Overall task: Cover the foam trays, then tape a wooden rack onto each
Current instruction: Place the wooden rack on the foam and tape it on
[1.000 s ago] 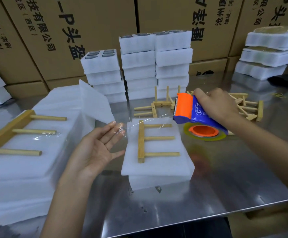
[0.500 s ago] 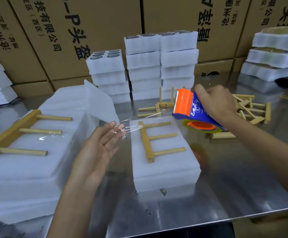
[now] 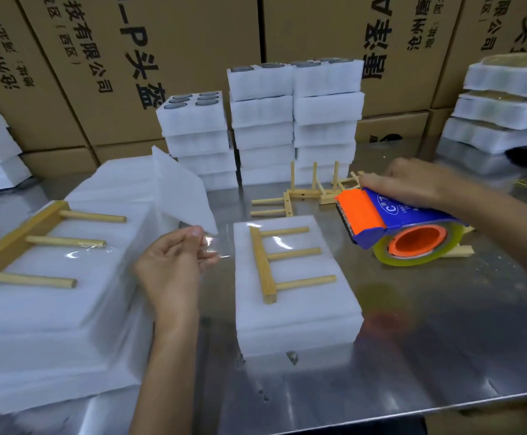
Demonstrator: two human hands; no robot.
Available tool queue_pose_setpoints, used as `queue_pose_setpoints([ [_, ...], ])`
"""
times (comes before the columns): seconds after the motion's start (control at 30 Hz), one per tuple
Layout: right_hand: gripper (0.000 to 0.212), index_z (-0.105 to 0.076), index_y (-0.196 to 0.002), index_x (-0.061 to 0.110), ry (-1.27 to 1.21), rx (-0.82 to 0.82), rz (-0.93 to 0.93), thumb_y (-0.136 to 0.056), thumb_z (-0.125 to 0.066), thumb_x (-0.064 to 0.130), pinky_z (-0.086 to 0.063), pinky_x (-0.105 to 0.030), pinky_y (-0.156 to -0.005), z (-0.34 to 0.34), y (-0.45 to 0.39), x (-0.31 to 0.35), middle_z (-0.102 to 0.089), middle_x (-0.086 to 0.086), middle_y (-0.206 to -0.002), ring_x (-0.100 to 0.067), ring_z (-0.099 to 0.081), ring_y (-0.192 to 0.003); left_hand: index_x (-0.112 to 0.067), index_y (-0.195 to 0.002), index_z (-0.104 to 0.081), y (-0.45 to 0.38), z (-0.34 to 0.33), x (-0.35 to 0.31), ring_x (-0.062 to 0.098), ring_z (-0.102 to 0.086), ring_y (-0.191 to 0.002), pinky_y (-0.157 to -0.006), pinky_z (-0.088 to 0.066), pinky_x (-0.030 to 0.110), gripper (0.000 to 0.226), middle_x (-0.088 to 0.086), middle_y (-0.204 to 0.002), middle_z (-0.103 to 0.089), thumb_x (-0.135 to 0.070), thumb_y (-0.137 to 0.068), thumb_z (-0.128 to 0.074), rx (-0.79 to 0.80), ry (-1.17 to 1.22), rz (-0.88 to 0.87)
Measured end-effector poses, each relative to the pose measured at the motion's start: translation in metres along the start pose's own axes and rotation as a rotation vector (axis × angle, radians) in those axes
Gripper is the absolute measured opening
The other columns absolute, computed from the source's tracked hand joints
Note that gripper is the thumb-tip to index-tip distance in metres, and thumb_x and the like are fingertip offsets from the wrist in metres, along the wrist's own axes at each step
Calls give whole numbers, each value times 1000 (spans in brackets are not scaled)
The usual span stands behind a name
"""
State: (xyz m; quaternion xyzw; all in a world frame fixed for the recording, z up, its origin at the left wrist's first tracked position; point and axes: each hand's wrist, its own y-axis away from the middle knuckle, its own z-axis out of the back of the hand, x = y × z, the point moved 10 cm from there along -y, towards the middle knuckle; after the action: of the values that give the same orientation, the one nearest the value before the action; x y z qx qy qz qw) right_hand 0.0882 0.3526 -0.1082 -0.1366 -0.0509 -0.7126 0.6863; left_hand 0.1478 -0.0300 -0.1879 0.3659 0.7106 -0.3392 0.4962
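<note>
Pinching the tape strip [image 3: 213, 248], left hand [image 3: 169, 265] needed it taut over the wooden rack [image 3: 282, 257] on the mid-tabletop covered foam tray [image 3: 293, 309]; right hand [image 3: 408, 185] gripped the dispenser [image 3: 390, 221].

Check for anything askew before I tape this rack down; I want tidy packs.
One foam sheet sticks up on edge from the left pile instead of lying flat. The wooden rack on the covered foam tray sits slightly skewed to its edges.
</note>
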Motion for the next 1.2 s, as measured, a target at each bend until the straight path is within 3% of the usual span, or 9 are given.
queue_pose_setpoints([
  [0.17, 65, -63, -66, 16, -50, 108, -20, -86, -41, 73, -38, -33, -59, -28, -9, -2, -63, -7, -69, -25, -61, -66, -11, -85, -66, -3, 8, 10, 6, -63, -48, -38, -49, 21, 12, 7, -73, -69, -5, -96, -63, 18, -165, -46],
  [0.37, 72, -66, -75, 14, -13, 136, -1, -80, -39, 81, -42, -33, -62, -46, -12, 2, -65, -5, -75, -22, -62, -69, -4, -88, -66, -13, 10, 53, 5, -50, -38, -36, -44, 22, 10, 8, -71, -69, -6, -96, -62, 91, -434, 70],
  [0.5, 68, -66, -73, 14, -44, 168, -43, -83, -40, 76, -40, -33, -62, -64, -13, -9, -66, -6, -75, -23, -63, -71, -17, -84, -69, 2, -9, 65, 17, -66, -74, -67, -51, 30, 14, -5, -79, -72, -17, -97, -63, 242, -664, -14],
  [0.6, 66, -64, -68, 16, -54, 159, -54, -82, -40, 76, -38, -32, -60, -66, -15, -12, -66, -5, -71, -22, -62, -68, -23, -106, -70, 20, -23, 62, 17, -46, -105, -83, -39, 28, 18, 1, -107, -59, -21, -100, -53, 332, -900, -157],
  [0.77, 65, -58, -60, 18, -58, 140, -48, -81, -40, 76, -39, -31, -58, -67, -15, -11, -62, -4, -61, -22, -60, -59, -41, -147, -38, 24, -25, 66, 26, -31, -124, -104, -29, 37, 43, 2, -141, -32, -43, -105, -34, 443, -1422, -186],
  [0.87, 64, -56, -58, 18, -59, 130, -48, -82, -41, 75, -37, -31, -57, -66, -15, -11, -61, -4, -59, -22, -59, -58, -32, -146, -31, 30, -30, 69, 25, -32, -122, -101, -30, 35, 47, 2, -137, -30, -42, -101, -43, 502, -1560, -258],
  [1.03, 63, -59, -62, 17, -65, 121, -48, -83, -41, 75, -38, -32, -58, -65, -14, -12, -64, -5, -65, -23, -61, -64, -25, -135, -52, 21, -30, 60, 29, -37, -123, -102, -36, 37, 38, 7, -133, -43, -33, -98, -54, 515, -1370, -230],
  [1.13, 65, -63, -67, 15, -66, 116, -46, -82, -41, 75, -40, -33, -61, -65, -13, -12, -66, -7, -70, -24, -63, -68, -14, -131, -60, 6, -27, 20, 35, -48, -125, -107, -38, 43, 39, 15, -130, -55, -7, -93, -57, 323, -1062, -264],
  [1.2, 66, -63, -68, 15, -75, 113, -45, -82, -41, 75, -40, -33, -61, -64, -13, -13, -66, -8, -72, -25, -63, -69, -15, -124, -62, 5, -41, -9, 30, -54, -117, -102, -43, 42, 35, 7, -121, -59, -5, -92, -53, 259, -945, -366],
])
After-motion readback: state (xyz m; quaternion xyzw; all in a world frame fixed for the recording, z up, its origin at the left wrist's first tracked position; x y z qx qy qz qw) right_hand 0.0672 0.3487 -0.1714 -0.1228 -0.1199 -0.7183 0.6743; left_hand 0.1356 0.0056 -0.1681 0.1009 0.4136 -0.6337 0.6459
